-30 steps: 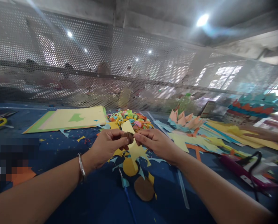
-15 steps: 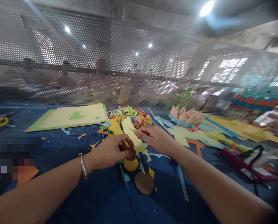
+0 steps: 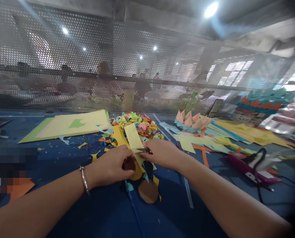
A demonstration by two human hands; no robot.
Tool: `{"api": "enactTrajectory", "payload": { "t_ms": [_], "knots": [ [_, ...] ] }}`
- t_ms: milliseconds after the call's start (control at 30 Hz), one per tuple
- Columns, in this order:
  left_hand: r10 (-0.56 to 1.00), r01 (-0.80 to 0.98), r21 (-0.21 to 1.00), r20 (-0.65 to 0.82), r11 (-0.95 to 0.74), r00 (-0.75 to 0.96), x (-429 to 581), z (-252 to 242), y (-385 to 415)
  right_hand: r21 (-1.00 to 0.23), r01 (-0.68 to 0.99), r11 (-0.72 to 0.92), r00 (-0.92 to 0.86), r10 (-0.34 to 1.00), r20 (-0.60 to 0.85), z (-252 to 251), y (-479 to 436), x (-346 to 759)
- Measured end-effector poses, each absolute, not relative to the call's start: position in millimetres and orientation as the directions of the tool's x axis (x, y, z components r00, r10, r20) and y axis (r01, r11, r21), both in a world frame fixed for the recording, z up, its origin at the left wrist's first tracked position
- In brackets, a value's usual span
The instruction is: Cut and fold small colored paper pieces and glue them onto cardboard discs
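Observation:
My left hand is curled, thumb and fingers closed round a brown cardboard disc, mostly hidden by the hand. Small scissors are in my right hand, their pointed blades facing left across a pale yellow paper strip. Beneath that strip lies a deeper yellow paper strip; a rounded yellow part shows beside my left fingertips. Another brown cardboard disc rests on the blue table just below my hands. Left of it is a thin blue stick with a light-blue tip.
Stacked coloured sheets lie at the back left. A heap of paper scraps sits beyond my hands. On the right are a peach paper crown, paper strips and a purple power strip with a cable. Perforated panels stand behind.
The scissors in my right hand have come down, and their blades now lie across the pale strip. My left hand has turned inward, covering more of its disc. The view has shifted slightly right.

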State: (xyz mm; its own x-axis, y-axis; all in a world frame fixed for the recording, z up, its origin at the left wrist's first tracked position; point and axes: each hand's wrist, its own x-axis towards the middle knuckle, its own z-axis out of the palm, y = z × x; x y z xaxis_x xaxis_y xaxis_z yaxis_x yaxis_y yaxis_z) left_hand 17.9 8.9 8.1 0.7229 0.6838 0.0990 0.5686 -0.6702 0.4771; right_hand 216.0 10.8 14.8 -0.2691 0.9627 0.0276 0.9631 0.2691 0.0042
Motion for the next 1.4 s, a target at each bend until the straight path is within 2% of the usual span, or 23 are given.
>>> {"api": "enactTrajectory", "payload": {
  "t_ms": [167,333,433,600,867,1400],
  "knots": [
    [0.713,0.605,0.471,0.076,-0.642,0.697,14.2,17.2,10.9,0.013,0.971,0.239,-0.24,0.97,0.044,11.3,16.5,221.3],
    [0.736,0.688,0.354,0.003,-0.634,0.677,-1.4,21.4,17.3,-0.041,0.967,0.25,-0.249,0.968,0.031,4.9,24.8,224.6],
    [0.743,0.706,0.295,0.018,-0.644,0.669,-3.0,18.5,15.8,-0.082,0.962,0.259,-0.257,0.966,0.036,3.2,28.2,223.9],
    [0.733,0.668,0.342,0.105,-0.661,0.672,12.9,10.8,7.9,-0.131,0.956,0.262,-0.259,0.965,0.044,1.5,31.8,224.2],
    [0.733,0.632,0.428,0.118,-0.647,0.67,16.7,3.4,9.5,-0.163,0.969,0.186,-0.169,0.979,0.113,1.1,35.7,229.9],
    [0.726,0.611,0.46,0.118,-0.644,0.677,18.7,-1.1,10.5,-0.398,0.868,0.296,-0.283,0.955,0.094,3.5,37.1,224.1]
  ]
}}
